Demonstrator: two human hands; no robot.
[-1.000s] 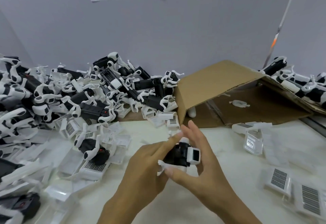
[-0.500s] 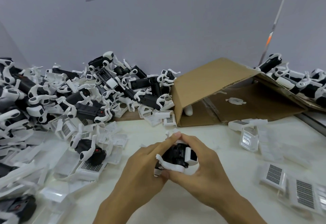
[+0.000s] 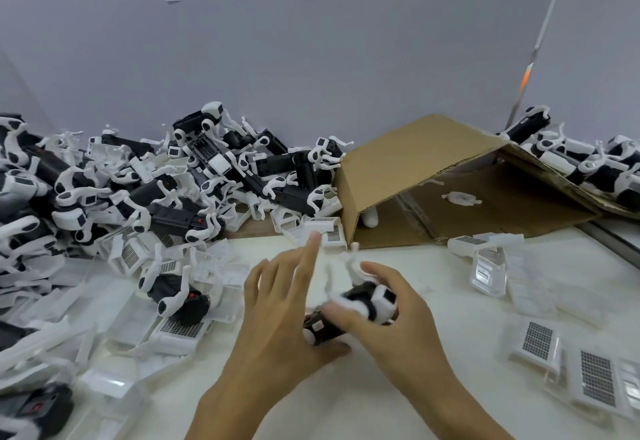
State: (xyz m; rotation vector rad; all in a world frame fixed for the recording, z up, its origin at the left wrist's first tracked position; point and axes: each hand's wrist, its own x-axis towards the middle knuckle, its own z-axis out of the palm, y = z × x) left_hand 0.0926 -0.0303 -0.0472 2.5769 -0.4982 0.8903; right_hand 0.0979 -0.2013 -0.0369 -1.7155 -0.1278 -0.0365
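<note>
A small black-and-white toy robot dog [image 3: 360, 304] lies between my hands just above the white table [image 3: 346, 401], its white legs pointing up and away. My right hand [image 3: 391, 315] grips its white front end, thumb underneath and fingers curled over the top. My left hand [image 3: 280, 304] is at its black rear end: the thumb lies under the body, and the fingers are spread and straight, lifted off the toy. The picture is motion-blurred around the toy.
A big heap of the same black-and-white toy dogs [image 3: 194, 186] fills the left and back. An open cardboard box [image 3: 450, 190] lies on its side at the back right, more dogs [image 3: 588, 162] behind it. Clear plastic cases [image 3: 488, 269] and gridded trays [image 3: 536, 339] lie scattered right.
The toy has been turned and lowered, its legs now up. My left fingers have lifted off it and spread out. My right hand has shifted around its front end.
</note>
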